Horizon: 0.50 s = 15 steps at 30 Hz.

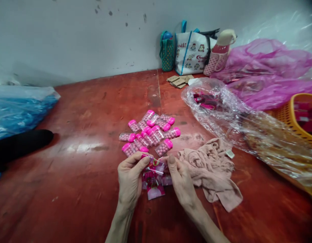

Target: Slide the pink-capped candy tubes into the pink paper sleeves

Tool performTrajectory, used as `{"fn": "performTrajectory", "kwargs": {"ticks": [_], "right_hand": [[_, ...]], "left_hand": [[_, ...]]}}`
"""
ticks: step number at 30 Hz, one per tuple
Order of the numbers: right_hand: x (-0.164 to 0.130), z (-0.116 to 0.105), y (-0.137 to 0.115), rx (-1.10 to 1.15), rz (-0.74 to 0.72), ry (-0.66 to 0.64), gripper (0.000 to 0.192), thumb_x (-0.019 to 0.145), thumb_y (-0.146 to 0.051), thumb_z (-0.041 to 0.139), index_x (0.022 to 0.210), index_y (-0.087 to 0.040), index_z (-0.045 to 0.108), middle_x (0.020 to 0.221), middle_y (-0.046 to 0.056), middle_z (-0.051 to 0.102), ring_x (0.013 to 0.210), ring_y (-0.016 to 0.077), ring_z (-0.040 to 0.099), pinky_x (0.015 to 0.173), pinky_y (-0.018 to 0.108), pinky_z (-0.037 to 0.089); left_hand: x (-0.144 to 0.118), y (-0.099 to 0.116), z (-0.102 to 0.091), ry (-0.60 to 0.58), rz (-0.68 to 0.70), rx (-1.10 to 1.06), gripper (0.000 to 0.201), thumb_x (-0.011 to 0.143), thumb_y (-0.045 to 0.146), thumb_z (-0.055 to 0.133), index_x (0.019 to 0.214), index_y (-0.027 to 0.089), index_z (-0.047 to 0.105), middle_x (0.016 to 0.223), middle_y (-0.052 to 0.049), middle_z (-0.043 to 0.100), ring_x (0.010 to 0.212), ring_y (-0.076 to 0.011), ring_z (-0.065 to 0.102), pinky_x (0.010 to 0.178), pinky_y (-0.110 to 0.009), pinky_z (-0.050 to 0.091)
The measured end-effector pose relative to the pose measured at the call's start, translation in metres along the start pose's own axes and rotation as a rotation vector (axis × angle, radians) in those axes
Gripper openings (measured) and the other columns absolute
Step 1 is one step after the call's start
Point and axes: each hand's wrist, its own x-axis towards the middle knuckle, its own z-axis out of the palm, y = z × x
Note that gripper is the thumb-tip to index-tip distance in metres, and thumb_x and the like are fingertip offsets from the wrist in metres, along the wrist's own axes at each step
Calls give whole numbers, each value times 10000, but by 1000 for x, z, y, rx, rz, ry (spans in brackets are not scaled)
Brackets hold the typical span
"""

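Between my hands is a small printed clear-and-pink plastic sleeve (157, 166). My left hand (130, 180) pinches its left end between thumb and fingers. Thumb and fingers of my right hand (183, 184) close at its right end. Below it on the red tabletop lie several more printed plastic sleeves (156, 193), partly hidden by my hands. Just beyond my fingertips, a loose cluster of small clear bottles (156, 135) with bright pink caps lies on its side, filled with pink beads. A crumpled pinkish cloth (209, 165) lies beside my right hand.
Clear plastic bag (211, 101) with dark pink pieces spreads at right, near a yellow basket (285, 116) and pink bags (267, 60). Cardboard pieces (180, 81), a white tote (191, 54) and two drink bottles stand by the wall. Blue-filled bag (24, 108) and black object (24, 145) lie left.
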Motion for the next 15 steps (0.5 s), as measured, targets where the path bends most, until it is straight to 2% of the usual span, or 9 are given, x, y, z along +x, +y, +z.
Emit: {"fn": "performTrajectory", "kwargs": {"ticks": [3, 5, 8, 12, 15], "right_hand": [[0, 3, -4, 90, 54, -66, 273, 836, -437, 511, 818, -170, 563, 662, -16, 550, 565, 114, 489, 510, 210, 390], [0, 7, -6, 93, 65, -54, 258, 790, -413, 593, 774, -156, 580, 657, -13, 572, 580, 116, 512, 525, 205, 409], [-3, 12, -9, 29, 36, 9, 275, 838, -379, 542, 685, -153, 574, 599, -22, 544, 555, 105, 484, 528, 204, 388], [-3, 11, -10, -90, -52, 17, 312, 869, -346, 491, 627, -165, 568, 594, -21, 512, 566, 112, 468, 535, 218, 350], [4, 8, -9, -210, -80, 36, 365, 923, -356, 367, 706, -176, 600, 548, -22, 501, 498, 116, 449, 495, 232, 315]], "left_hand": [[-1, 0, 0, 70, 26, -24, 91, 583, 164, 767, 647, 145, 705, 623, -2, 676, 557, -87, 577, 544, -179, 471], [-1, -2, 0, 115, 45, -44, 111, 563, 175, 781, 638, 153, 702, 606, 13, 666, 550, -79, 571, 540, -172, 471], [-4, -5, -1, 171, 60, -79, 130, 564, 208, 786, 653, 169, 700, 599, 33, 659, 536, -70, 564, 556, -178, 480], [-8, -6, -5, 151, 1, -94, 166, 554, 197, 792, 687, 152, 705, 645, -2, 694, 576, -102, 607, 605, -220, 506], [-7, -4, -12, 191, -16, -122, 163, 547, 164, 792, 680, 135, 702, 655, -19, 707, 593, -102, 621, 617, -205, 509]]}}
